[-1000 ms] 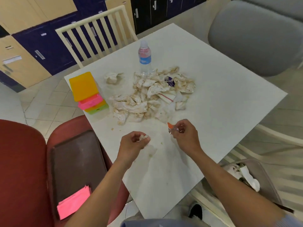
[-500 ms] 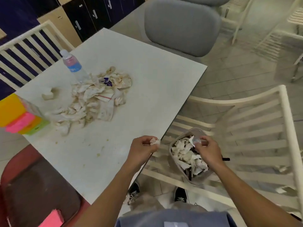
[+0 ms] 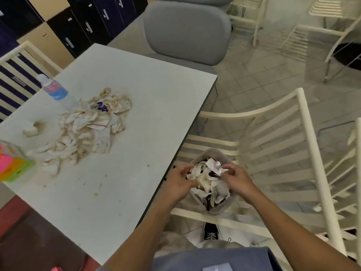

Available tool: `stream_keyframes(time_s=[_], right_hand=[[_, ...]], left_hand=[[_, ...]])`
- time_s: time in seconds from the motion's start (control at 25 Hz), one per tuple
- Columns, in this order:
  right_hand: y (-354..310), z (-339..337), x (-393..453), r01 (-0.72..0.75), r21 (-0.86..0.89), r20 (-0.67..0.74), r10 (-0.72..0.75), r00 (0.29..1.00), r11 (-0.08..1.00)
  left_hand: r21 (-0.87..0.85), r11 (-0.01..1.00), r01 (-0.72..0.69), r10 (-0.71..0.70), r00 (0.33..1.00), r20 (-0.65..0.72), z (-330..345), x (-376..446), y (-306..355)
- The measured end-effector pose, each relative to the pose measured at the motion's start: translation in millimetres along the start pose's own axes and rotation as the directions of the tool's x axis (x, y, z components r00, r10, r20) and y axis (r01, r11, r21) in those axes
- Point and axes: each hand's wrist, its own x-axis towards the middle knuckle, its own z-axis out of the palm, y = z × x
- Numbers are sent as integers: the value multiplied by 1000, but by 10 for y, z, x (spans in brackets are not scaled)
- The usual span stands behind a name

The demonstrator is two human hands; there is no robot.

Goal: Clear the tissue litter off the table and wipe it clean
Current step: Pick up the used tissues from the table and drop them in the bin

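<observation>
**Head view: scraps dropped into the bin**

Head camera shows both hands over the small translucent plastic bin (image 3: 213, 209) at five o'clock. The left hand (image 3: 180, 179) curls loosely on crumpled white tissue; the right hand (image 3: 235, 178) pinches a scrap. A stained, soft tissue heap (image 3: 86, 130) lies at ten o'clock on the white laminate table (image 3: 156, 106): feather-light, best bunched from above.

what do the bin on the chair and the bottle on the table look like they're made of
Bin: probably translucent grey plastic, since its wall looks cloudy and thin. Bottle: likely clear plastic with a pale cap and pink and blue label; the table shows through its lower body.
</observation>
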Motion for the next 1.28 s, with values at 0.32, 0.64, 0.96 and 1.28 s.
stream_keyframes(time_s=[0.32,0.64,0.96,1.28], right_hand=[[-636,683,11,114,-67,152,-103,983,991],[-1566,1949,40,304,-159,334,-238,912,939],[-2347,3487,60,578,-327,450,-415,791,747],[-2753,4303,235,632,-638,445,-460,769,440]], left_hand=[[-127,992,22,-50,972,-228,-773,-58,-201],[-264,964,39,-144,910,-389,-1969,-168,-652],[-380,924,47,-241,842,-483,-3192,-240,-1195],[-453,891,32,-286,815,-505,-3775,-194,-1548]])
